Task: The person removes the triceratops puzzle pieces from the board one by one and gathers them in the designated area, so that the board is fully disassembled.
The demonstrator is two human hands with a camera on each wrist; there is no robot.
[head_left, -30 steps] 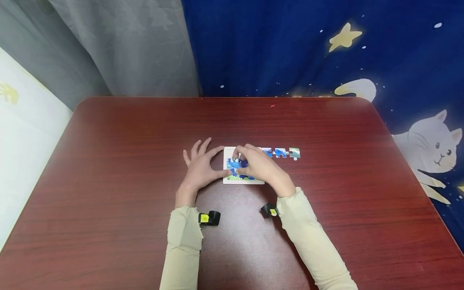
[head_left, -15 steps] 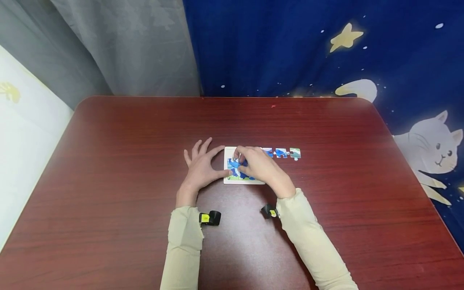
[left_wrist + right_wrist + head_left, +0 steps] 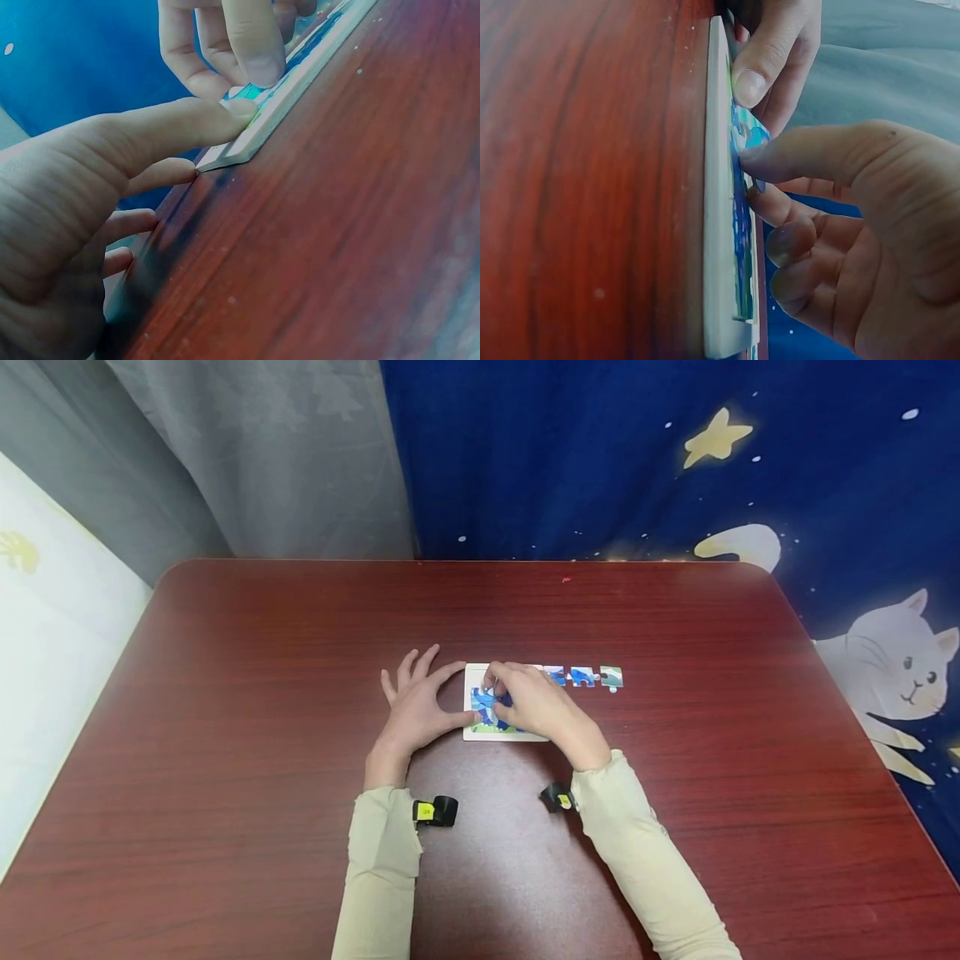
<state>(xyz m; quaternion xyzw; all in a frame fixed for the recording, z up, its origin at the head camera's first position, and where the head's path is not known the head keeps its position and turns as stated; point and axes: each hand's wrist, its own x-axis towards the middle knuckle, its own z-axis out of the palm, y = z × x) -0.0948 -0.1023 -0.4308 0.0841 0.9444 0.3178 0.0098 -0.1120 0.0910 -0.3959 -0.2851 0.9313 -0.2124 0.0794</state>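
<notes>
A small jigsaw puzzle in a white frame lies on the table, its picture blue and green. My left hand has its fingers spread at the frame's left side; its thumb presses on the puzzle's lower left. My right hand is over the puzzle and covers much of its right half. Between thumb and index finger it pinches a blue puzzle piece, which looks tilted against the puzzle in the right wrist view. Its other fingers are curled.
Several loose puzzle pieces lie in a row to the right of the frame, among them a blue piece and a green-grey piece. The reddish-brown table reaches back to grey and blue curtains.
My right thumb has shifted slightly up and away from the left thumb, so more of the puzzle's light blue picture shows between them. The left hand stays in place.
</notes>
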